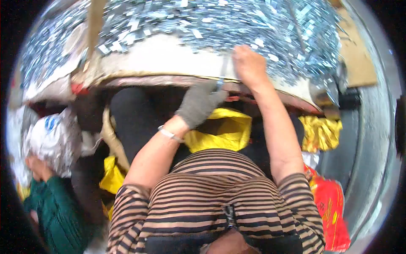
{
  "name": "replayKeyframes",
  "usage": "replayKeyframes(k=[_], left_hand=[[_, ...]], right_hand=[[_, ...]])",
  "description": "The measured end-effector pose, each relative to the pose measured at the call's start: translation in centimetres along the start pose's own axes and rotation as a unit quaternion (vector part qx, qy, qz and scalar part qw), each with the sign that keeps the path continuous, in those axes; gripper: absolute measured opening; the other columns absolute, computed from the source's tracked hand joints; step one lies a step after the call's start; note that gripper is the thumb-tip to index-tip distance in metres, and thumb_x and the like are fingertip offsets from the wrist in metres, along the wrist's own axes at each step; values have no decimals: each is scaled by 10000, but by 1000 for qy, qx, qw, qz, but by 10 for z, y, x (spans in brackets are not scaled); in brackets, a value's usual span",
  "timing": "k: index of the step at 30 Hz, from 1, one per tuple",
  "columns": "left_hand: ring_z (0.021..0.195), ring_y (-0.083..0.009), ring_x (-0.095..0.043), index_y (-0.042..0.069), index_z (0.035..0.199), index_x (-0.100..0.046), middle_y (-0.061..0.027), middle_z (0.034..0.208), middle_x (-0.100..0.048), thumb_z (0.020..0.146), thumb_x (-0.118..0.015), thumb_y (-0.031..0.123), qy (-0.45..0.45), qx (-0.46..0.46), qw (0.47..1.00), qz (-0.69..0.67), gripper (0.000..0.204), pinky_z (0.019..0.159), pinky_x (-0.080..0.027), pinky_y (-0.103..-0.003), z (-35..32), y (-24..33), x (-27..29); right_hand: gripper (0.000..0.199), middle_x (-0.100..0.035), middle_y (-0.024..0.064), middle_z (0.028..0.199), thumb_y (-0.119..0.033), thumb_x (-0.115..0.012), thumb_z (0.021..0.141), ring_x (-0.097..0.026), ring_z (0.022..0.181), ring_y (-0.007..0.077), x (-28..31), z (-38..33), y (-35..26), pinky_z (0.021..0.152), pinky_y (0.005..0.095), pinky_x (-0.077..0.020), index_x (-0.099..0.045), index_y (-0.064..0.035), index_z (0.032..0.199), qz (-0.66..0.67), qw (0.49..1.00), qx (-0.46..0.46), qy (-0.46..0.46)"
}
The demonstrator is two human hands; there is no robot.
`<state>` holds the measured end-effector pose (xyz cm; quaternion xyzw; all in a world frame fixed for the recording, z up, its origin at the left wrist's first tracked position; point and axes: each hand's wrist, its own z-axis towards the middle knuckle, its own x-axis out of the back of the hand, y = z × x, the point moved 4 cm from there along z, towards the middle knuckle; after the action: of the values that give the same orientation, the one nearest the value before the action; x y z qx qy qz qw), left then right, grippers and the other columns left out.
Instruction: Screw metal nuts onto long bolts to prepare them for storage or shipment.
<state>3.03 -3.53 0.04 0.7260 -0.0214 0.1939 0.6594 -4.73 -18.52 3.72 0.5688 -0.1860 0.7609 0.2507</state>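
Observation:
A large pile of small, shiny silver-blue metal-looking strips [203,25] covers the worktop ahead of me. At its near edge lies a bare white sheet [169,57]. My left hand [198,105], in a grey knitted glove, is curled closed just below that edge, at the lower end of a thin grey strip [224,70]. My bare right hand [251,67] is closed over the sheet beside the strip's upper end. Blur hides what its fingers hold. An open yellow bag [224,129] hangs beneath the left hand, over my lap.
A wooden divider [95,27] stands at the left of the pile, cardboard [357,55] at the right. A co-worker's hand [39,168] touches a white plastic bag [55,137] on the left. A gold-yellow bag [321,132] and red bag [330,211] lie to my right.

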Motion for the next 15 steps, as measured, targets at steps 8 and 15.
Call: replayKeyframes(k=[8, 15], left_hand=[[810, -347, -638, 80, 885, -664, -180, 847, -656, 783, -563, 328, -31, 0, 980, 196, 286, 741, -503, -429, -6, 18, -17], [726, -350, -639, 68, 805, -677, -182, 757, -649, 725, -592, 315, -68, -69, 991, 89, 273, 671, -507, -435, -6, 16, -29]], right_hand=[[220, -596, 35, 787, -171, -620, 882, -560, 631, 106, 37, -33, 36, 548, 224, -455, -634, -5, 1026, 601, 760, -247, 11], [208, -613, 57, 844, -96, -563, 913, -553, 677, 111, 34, -49, 34, 581, 244, -453, -612, 21, 1078, 654, 738, -163, 48]])
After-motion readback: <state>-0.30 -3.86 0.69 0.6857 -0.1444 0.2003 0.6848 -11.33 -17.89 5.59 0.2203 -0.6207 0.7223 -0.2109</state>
